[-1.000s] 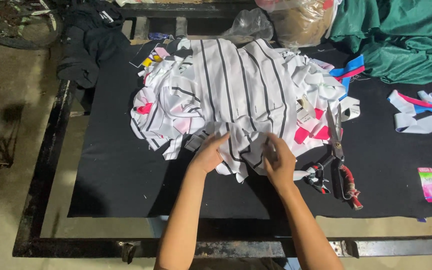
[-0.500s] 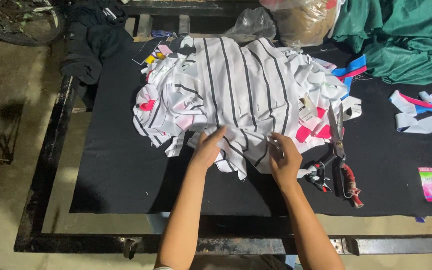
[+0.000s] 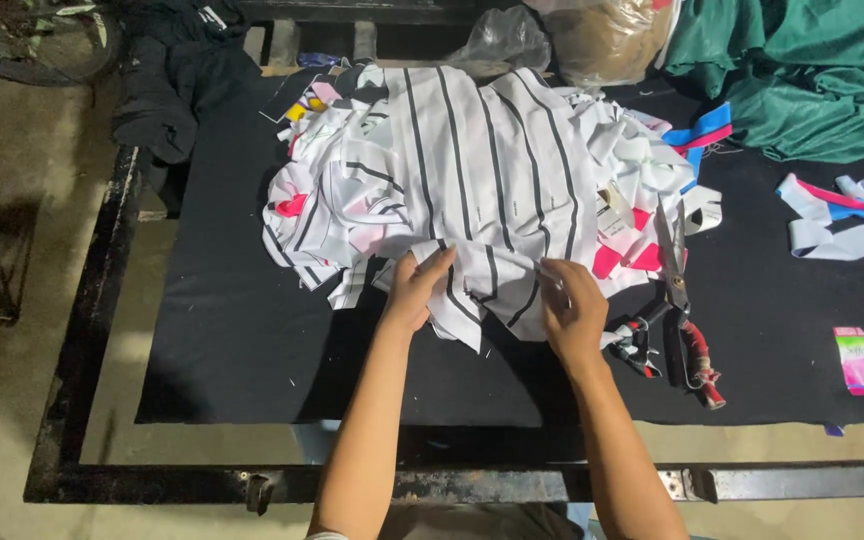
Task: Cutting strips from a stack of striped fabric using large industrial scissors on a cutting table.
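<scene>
Colours and patterns on the work table, head view

The striped fabric pile (image 3: 472,180) at centre is white with thin black lines running lengthwise, and pink patches show at its 4 o'clock and 9 o'clock edges. The table cover (image 3: 242,340) beneath is plain black. At 3 o'clock of the pile, the scissors (image 3: 674,290) have grey blades and red-wrapped handles. At 1 o'clock lies the green cloth (image 3: 802,80), a solid teal green. The strips (image 3: 842,215) at 3 o'clock near the table edge are white, with pink and blue among them. The small packet (image 3: 860,360) at 4 o'clock is pink with a green and white top. The dark garment (image 3: 167,90) at 10 o'clock is black.
</scene>
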